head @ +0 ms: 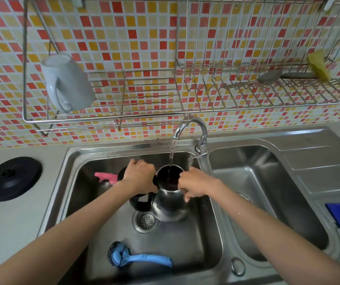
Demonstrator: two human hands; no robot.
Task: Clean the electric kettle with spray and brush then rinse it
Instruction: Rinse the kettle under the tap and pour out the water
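Standing upright, mouth directly under the tap (193, 125), the kettle (169, 204) sits between both hands: left hand (140, 175) grips its handle side, right hand (193, 184) grips the rim's right.

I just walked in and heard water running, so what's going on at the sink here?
A person holds a steel kettle in the left sink basin under the running tap; water pours into its open top. The left hand grips the handle side, the right hand the rim. The blue brush and pink spray bottle lie in the basin.
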